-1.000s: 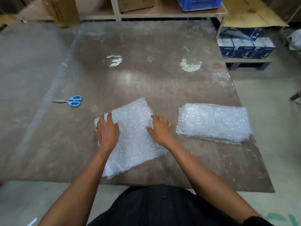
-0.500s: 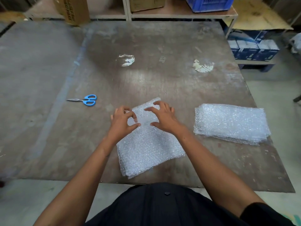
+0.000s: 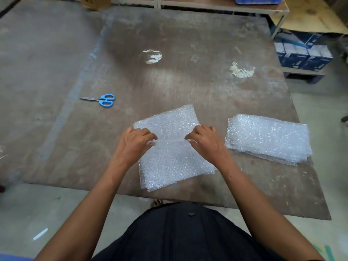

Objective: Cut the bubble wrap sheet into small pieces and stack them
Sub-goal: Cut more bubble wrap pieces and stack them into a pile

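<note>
Subject: bubble wrap sheet (image 3: 175,162), translucent, lying flat on worn brown table (image 3: 188,81) directly under both hands, near edge close to the person. Appears several layers thick at the near-left corner; exact count can't be told. A raised fold or lifted edge runs across it between the two hands.

L hand (image 3: 134,146): fingers curled, pinching the sheet's raised edge at its left end. R hand (image 3: 206,142): fingers curled likewise, pinching same edge at its right end. Both wrists low over the sheet, palms down.

Stack of cut pieces (image 3: 268,139): just to the right of R hand, separate from the sheet, narrow strip of bare table between. Layers roughly aligned, edges a bit ragged.

Scissors (image 3: 101,100): blue handles, blades shut, pointing left. Lying beyond and to the left of L hand, well apart from it, untouched.

Background: blue-and-white cartons (image 3: 303,53) on a low shelf far right, beyond the stack; printing present but too small to read. Cardboard box (image 3: 94,2) at far edge, beyond L hand; dark lettering cut off by frame, not legible. Two whitish worn patches on tabletop beyond the hands. No brand or label readable anywhere.
</note>
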Action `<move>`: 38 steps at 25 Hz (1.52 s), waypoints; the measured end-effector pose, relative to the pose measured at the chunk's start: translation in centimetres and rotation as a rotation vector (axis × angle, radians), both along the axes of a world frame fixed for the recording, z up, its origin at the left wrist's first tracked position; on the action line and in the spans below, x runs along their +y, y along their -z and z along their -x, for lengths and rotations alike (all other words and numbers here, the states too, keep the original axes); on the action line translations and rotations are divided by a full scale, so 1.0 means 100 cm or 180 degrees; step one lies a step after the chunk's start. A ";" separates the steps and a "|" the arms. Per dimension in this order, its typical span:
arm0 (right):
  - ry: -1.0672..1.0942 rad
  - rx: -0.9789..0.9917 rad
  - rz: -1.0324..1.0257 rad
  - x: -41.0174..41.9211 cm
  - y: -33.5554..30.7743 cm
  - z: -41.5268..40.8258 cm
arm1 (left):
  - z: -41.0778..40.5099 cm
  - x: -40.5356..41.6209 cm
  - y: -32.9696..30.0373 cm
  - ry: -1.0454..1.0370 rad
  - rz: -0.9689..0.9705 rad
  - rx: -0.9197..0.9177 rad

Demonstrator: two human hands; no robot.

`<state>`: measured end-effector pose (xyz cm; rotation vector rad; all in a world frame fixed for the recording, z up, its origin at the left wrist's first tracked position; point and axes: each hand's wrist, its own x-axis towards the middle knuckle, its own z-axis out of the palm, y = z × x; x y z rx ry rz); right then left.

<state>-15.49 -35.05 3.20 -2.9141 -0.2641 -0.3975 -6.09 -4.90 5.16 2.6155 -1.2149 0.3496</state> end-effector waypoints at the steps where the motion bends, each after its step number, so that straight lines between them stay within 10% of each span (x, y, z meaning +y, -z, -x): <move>1: -0.0085 -0.0109 0.0020 -0.002 0.004 0.010 | 0.011 0.005 0.003 -0.0099 0.0016 -0.0088; 7: -0.0450 -0.0110 0.0178 -0.006 0.022 0.055 | 0.099 0.028 0.035 -0.0356 0.0130 -0.0527; 23: -0.0891 -0.0647 0.0207 -0.031 0.052 0.091 | 0.145 0.029 0.069 0.0048 0.0267 0.0446; 29: -0.0653 -0.0439 -0.0285 -0.039 0.036 0.085 | 0.136 0.014 0.046 -0.0489 0.1207 0.0801; 38: -0.0207 0.1490 -0.0120 -0.034 0.011 0.035 | 0.089 -0.023 0.041 -0.0952 -0.0794 0.1696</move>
